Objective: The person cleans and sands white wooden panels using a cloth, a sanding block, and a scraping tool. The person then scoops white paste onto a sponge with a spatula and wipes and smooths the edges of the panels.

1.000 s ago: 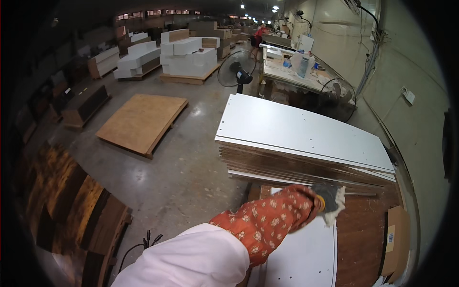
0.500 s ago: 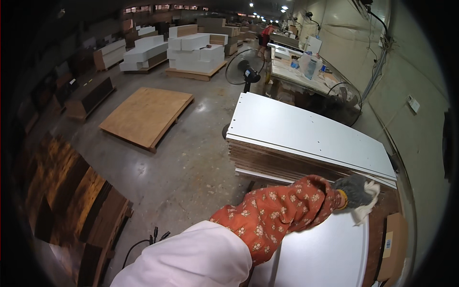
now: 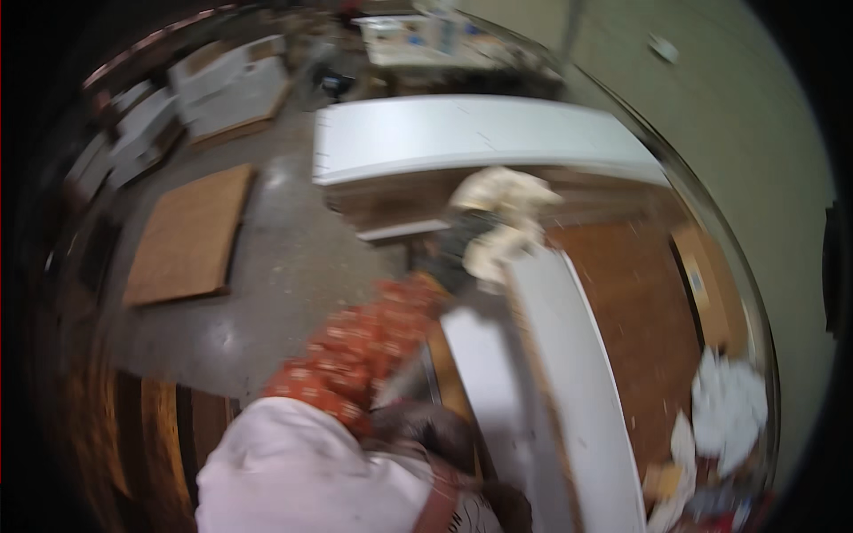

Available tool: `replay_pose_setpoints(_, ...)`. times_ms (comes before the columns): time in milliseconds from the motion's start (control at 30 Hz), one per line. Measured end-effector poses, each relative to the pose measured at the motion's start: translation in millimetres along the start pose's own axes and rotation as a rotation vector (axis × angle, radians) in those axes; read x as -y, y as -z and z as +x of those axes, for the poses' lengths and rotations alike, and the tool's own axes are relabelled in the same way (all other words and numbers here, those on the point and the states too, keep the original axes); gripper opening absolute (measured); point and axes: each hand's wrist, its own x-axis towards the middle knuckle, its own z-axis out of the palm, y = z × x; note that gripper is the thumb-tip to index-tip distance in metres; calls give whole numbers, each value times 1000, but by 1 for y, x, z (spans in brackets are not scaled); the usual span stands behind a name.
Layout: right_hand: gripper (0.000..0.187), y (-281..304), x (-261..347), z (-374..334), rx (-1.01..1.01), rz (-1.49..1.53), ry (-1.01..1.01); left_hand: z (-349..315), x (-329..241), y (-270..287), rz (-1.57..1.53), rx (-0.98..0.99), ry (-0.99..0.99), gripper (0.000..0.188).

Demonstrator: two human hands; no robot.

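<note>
My left hand, in a dark grey glove, is clenched around a pale cloth that bulges out past my fingers on the far side and to the right. I cannot make out my right hand, so I cannot tell how it is. The cloth is at the far end of a long white board with a raw brown edge along its left side; blur keeps me from telling whether it touches. To the left of that edge lies another white surface. My arm, in a red flowered sleeve, stretches forward from the lower left.

Just beyond my glove is a pile of white boards with brown edges. Right of the long board I see a reddish-brown table, with a cardboard box along its right side and a crumpled white bag nearer me. A wooden pallet lies on the grey floor to my left.
</note>
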Motion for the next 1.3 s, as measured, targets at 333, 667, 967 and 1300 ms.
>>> replay_pose_setpoints(333,54,84,-87,-181,9,-212,-330,-44,-67,2,91,-810,313,38)
replay_pose_setpoints(667,51,129,-29,-158,38,-261,-360,-42,-125,-408,307,144,-430,49)
replay_pose_setpoints(967,52,129,-35,-162,-50,-228,-394,-10,-49,-73,535,55,312,50)
replay_pose_setpoints(1300,51,94,-87,-192,-35,-287,-481,74,-127,-335,485,414,-326,65)
